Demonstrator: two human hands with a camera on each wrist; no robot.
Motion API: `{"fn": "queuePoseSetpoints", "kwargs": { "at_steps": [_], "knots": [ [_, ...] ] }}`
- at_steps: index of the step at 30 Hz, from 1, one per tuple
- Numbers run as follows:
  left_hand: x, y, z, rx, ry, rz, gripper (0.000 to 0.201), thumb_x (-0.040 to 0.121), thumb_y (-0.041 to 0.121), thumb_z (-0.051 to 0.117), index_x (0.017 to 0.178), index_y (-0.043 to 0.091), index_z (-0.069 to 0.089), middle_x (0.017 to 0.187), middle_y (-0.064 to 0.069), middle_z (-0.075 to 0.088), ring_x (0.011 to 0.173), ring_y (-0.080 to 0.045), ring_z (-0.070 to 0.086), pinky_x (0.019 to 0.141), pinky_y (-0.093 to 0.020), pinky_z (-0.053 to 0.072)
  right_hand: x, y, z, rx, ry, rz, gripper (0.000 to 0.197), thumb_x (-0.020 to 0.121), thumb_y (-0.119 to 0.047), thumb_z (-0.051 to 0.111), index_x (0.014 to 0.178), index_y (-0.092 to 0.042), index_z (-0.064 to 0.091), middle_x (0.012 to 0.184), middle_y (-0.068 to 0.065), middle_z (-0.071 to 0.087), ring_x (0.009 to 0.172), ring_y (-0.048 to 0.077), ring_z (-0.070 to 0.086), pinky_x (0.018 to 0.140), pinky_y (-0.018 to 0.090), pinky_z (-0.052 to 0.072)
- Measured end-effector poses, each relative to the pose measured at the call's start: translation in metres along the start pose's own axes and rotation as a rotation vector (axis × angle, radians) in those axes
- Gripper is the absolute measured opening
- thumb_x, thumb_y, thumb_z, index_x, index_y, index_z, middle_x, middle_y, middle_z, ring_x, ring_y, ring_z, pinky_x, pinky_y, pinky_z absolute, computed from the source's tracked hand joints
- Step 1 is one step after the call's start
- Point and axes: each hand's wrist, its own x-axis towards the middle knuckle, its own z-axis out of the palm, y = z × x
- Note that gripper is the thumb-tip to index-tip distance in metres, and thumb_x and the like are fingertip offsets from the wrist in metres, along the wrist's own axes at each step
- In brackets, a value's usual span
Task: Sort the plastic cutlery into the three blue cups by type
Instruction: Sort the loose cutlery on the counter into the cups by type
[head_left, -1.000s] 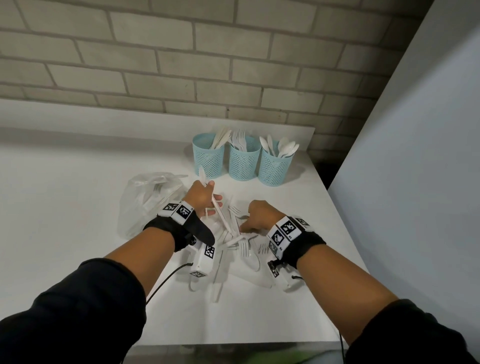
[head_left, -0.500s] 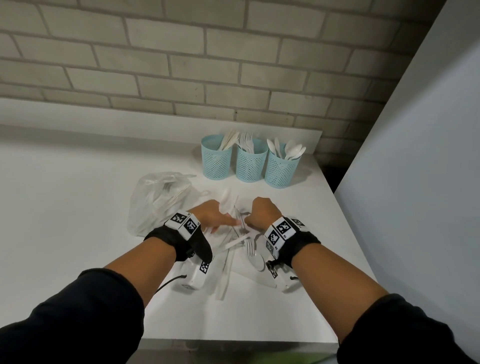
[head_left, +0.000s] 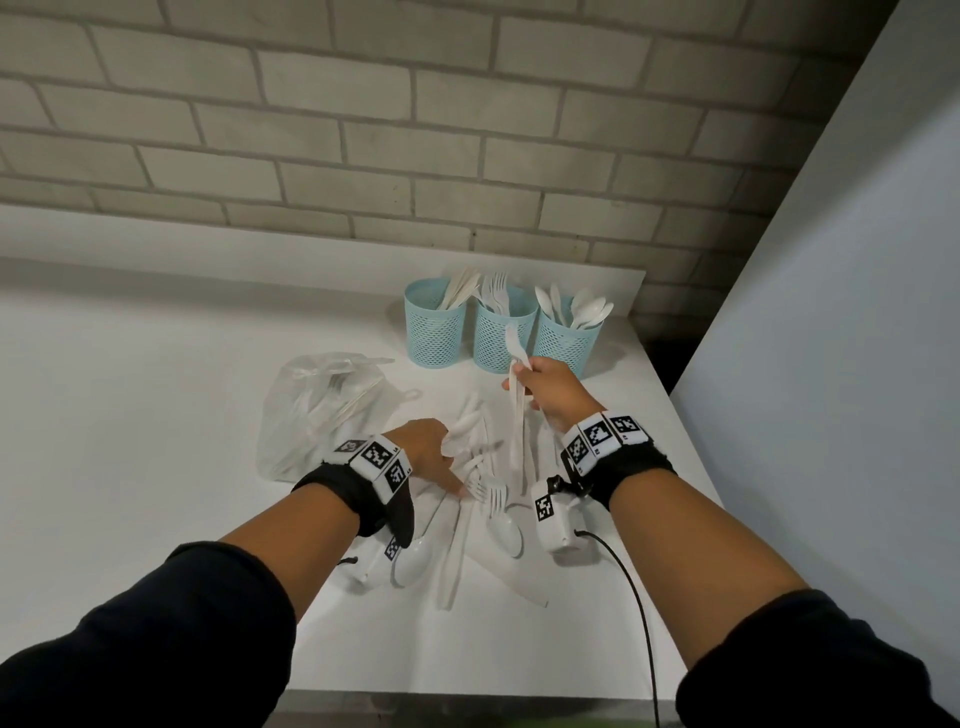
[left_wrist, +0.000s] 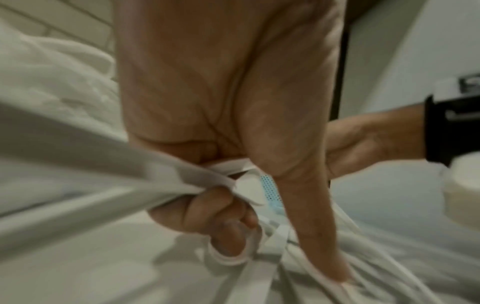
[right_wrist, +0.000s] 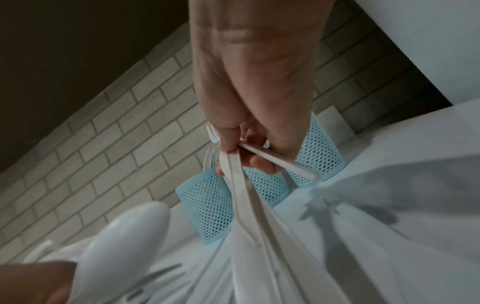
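Forks (head_left: 517, 410) are hanging bunched in the right hand (head_left: 553, 392), whose grip is closing round their necks just in front of the middle blue cup (head_left: 501, 338). Loose cutlery (head_left: 483, 499) is lying scattered on the white desk (head_left: 156, 415), where the left hand (head_left: 426, 452) is gripping several pieces, thumb extended downward.

Right hand (head_left: 551, 392) is gripping forks (head_left: 517, 415), raised; left hand (head_left: 428, 452) is curling round cutlery (left_wrist: 213, 174), thumb extended down.
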Motion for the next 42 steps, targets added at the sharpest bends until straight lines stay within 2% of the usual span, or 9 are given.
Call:
{"fn": "queuePoseSetpoints", "kwargs": {
  "at_steps": [4, 7, 12, 19, 25, 30, 34, 37, 42],
  "knots": [
    [0.006, -0.002, 0.004, 0.06, 0.088, -0.007, 0.065, 0.073, 0.036, 0.077, 0.123, 0.005, 0.049, 0.127, -0.009, 0.053, 0.116, -0.023, 0.051, 0.093, -0.028, 0.041, 0.003, -0.005, 0.0, 0.158, 0.004, 0.006, 0.018, 0.1, -0.023, 0.039, 0.096, -0.012, 0.053, 0.088, 0.003, 0.066, 0.086, 0.019, 0.059, 0.069, 0.029, 0.047],
    [0.01, -0.004, -0.001, -0.032, 0.12, -0.042, 0.033, 0.077, 0.03, 0.072, 0.097, 0.009, 0.057, 0.109, -0.006, 0.058, 0.099, -0.021, 0.055, 0.081, -0.026, 0.042, 0.002, -0.009, 0.001, 0.313, -0.018, 0.012, 0.017, 0.102, -0.022, 0.033, 0.099, -0.011, 0.046, 0.086, 0.008, 0.064, 0.087, 0.026, 0.063, 0.083, 0.044, 0.052],
    [0.01, -0.005, -0.012, -0.211, 0.103, -0.079, 0.025, 0.086, 0.028, 0.06, 0.073, 0.009, 0.049, 0.069, -0.002, 0.052, 0.057, -0.015, 0.048, 0.053, -0.02, 0.037, 0.002, -0.013, 0.003, 0.453, -0.026, 0.031, 0.023, 0.103, -0.014, 0.028, 0.125, -0.01, 0.033, 0.089, 0.013, 0.06, 0.079, 0.025, 0.065, 0.084, 0.047, 0.051],
    [0.01, 0.002, -0.035, -0.713, 0.222, 0.058, 0.022, 0.097, 0.019, 0.042, 0.08, 0.008, 0.05, 0.06, -0.003, 0.062, 0.036, -0.005, 0.046, 0.035, -0.013, 0.033, 0.003, -0.025, 0.003, 0.603, -0.124, 0.095, 0.036, 0.099, 0.004, 0.029, 0.135, 0.0, 0.029, 0.126, 0.03, 0.052, 0.117, 0.041, 0.054, 0.093, 0.049, 0.046],
    [0.019, 0.012, -0.038, -1.277, 0.219, 0.06, 0.025, 0.1, 0.036, 0.038, 0.108, 0.014, 0.049, 0.07, 0.0, 0.048, 0.061, -0.011, 0.047, 0.055, -0.025, 0.046, 0.001, -0.042, 0.007, 0.493, -0.307, 0.143, 0.03, 0.098, 0.004, 0.033, 0.127, 0.004, 0.038, 0.132, 0.033, 0.047, 0.124, 0.042, 0.048, 0.099, 0.046, 0.043],
    [0.022, 0.012, -0.035, -1.382, 0.08, 0.089, 0.038, 0.101, 0.035, 0.032, 0.122, 0.011, 0.052, 0.102, -0.009, 0.058, 0.078, -0.018, 0.059, 0.052, -0.025, 0.054, 0.008, -0.048, 0.012, 0.405, -0.199, 0.181, 0.029, 0.099, -0.001, 0.036, 0.127, 0.006, 0.041, 0.117, 0.028, 0.057, 0.119, 0.039, 0.053, 0.093, 0.045, 0.045],
    [0.024, 0.011, -0.035, -1.313, 0.163, 0.122, 0.03, 0.1, 0.017, 0.041, 0.118, -0.003, 0.055, 0.09, -0.012, 0.063, 0.074, -0.019, 0.062, 0.063, -0.028, 0.052, 0.017, -0.05, 0.013, 0.312, -0.085, 0.158, 0.029, 0.1, -0.006, 0.035, 0.126, 0.005, 0.043, 0.098, 0.016, 0.061, 0.101, 0.032, 0.059, 0.086, 0.044, 0.049],
    [0.024, 0.007, -0.04, -1.216, 0.137, 0.127, 0.022, 0.099, 0.015, 0.045, 0.096, -0.003, 0.057, 0.073, -0.01, 0.056, 0.052, -0.01, 0.055, 0.052, -0.021, 0.047, 0.024, -0.051, 0.008, 0.314, 0.036, 0.144, 0.027, 0.1, -0.007, 0.031, 0.123, -0.003, 0.043, 0.086, 0.012, 0.056, 0.083, 0.028, 0.06, 0.079, 0.045, 0.052],
    [0.02, 0.001, -0.048, -1.161, 0.105, 0.088, 0.015, 0.099, 0.014, 0.044, 0.095, 0.002, 0.052, 0.072, -0.008, 0.053, 0.051, -0.009, 0.045, 0.039, -0.016, 0.038, 0.033, -0.049, -0.005, 0.205, 0.231, 0.115, 0.036, 0.095, -0.003, 0.036, 0.127, 0.011, 0.043, 0.125, 0.03, 0.052, 0.117, 0.044, 0.051, 0.096, 0.051, 0.046]
  ]
}}
